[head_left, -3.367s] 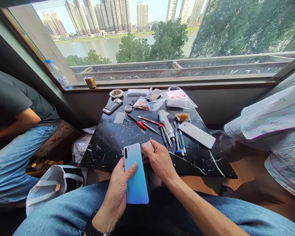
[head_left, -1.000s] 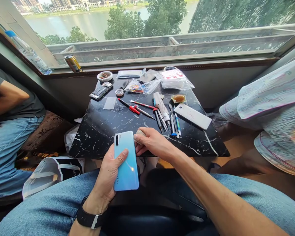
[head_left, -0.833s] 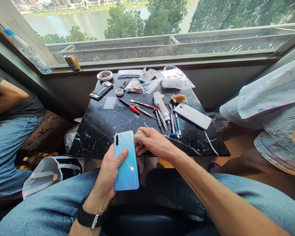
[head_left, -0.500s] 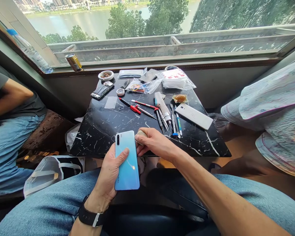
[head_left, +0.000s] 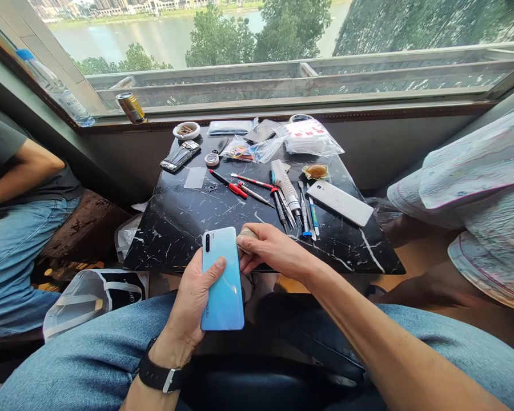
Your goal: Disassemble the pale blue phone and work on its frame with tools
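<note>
My left hand is closed around a light blue smartphone, its back and camera strip facing up, thumb lying across the back. The phone is held over my lap at the table's near edge. My right hand pinches a small rounded beige piece against the phone's upper right edge; fingers cover most of it, so its kind is unclear. Beyond the hands lie a red-handled tool, tweezers, a grey electric screwdriver and a blue-ended screwdriver.
On the black marble table rest a white phone, an opened phone, a tape roll, an ashtray and plastic bags. A can and bottle stand by the window. People sit at both sides.
The whole view has shifted very slightly. Both hands keep the same hold, with the beige piece still at the phone's upper right edge.
</note>
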The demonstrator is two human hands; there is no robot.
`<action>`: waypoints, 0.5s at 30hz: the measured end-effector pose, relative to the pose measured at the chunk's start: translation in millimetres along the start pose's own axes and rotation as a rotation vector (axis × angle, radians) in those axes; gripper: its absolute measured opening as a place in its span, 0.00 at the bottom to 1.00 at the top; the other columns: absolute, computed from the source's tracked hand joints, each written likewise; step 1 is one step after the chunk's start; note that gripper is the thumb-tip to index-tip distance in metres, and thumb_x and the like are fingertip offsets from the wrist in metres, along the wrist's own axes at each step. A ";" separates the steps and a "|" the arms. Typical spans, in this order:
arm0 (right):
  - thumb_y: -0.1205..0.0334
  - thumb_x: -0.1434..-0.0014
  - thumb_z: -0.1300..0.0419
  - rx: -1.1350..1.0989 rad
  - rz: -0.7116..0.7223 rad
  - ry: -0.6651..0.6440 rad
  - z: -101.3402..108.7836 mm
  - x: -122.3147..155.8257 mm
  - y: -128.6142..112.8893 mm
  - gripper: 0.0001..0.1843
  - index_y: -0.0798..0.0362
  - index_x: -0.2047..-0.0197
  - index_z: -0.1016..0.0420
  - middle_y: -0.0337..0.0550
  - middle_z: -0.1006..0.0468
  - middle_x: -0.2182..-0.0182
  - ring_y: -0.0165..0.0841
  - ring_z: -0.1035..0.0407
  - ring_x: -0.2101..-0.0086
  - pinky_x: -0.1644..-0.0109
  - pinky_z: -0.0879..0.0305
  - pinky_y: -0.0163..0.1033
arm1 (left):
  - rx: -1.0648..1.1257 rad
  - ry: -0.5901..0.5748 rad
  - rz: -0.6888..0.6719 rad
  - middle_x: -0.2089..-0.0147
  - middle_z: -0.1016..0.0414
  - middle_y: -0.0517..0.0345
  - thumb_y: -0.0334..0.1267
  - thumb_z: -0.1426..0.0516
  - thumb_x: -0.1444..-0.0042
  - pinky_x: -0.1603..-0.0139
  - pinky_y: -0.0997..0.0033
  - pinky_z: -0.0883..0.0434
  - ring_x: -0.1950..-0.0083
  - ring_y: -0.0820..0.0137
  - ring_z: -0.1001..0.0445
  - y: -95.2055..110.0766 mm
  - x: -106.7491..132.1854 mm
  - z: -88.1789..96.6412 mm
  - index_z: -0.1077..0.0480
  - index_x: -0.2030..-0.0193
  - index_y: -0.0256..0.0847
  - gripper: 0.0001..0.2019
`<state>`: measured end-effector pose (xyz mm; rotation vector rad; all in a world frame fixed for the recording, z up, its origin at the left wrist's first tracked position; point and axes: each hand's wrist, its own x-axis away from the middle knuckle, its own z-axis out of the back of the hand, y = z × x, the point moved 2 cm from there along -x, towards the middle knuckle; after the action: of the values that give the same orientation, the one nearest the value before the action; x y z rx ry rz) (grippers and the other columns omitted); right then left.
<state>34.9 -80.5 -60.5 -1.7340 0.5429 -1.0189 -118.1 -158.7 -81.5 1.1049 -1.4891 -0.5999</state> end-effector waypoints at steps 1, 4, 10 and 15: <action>0.68 0.32 0.48 0.000 -0.001 -0.002 0.2 0.5 -0.4 0.14 0.54 0.71 0.36 0.36 0.25 0.76 0.27 0.25 0.76 0.70 0.23 0.31 | -0.003 0.001 -0.001 0.58 0.23 0.53 0.49 0.34 0.45 0.69 0.72 0.24 0.68 0.71 0.28 -0.1 0.2 0.4 0.32 0.42 0.40 0.27; 0.68 0.33 0.46 -0.001 -0.006 -0.013 0.2 1.6 -1.0 0.13 0.53 0.71 0.37 0.36 0.25 0.76 0.28 0.24 0.75 0.70 0.23 0.31 | -0.003 0.008 0.008 0.59 0.23 0.54 0.49 0.33 0.46 0.70 0.72 0.24 0.69 0.71 0.28 0.2 -0.1 0.5 0.32 0.42 0.40 0.28; 0.63 0.34 0.44 -0.073 0.028 0.147 -6.2 -5.7 5.0 0.13 0.52 0.72 0.36 0.35 0.26 0.79 0.27 0.27 0.78 0.73 0.25 0.31 | 0.121 0.009 -0.013 0.53 0.22 0.52 0.44 0.33 0.44 0.62 0.72 0.22 0.63 0.70 0.24 2.5 -6.7 -5.3 0.31 0.44 0.41 0.24; 0.59 0.32 0.47 -0.193 0.068 0.381 -15.6 6.0 9.6 0.13 0.53 0.69 0.33 0.42 0.19 0.71 0.31 0.23 0.74 0.72 0.23 0.35 | 0.209 0.095 -0.024 0.59 0.23 0.56 0.42 0.33 0.45 0.68 0.73 0.22 0.68 0.73 0.25 5.0 -7.5 -6.5 0.29 0.47 0.41 0.21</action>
<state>26.1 -97.1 -65.0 -1.6798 0.9622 -1.2913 -114.0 -148.6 -79.2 1.2955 -1.4822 -0.4085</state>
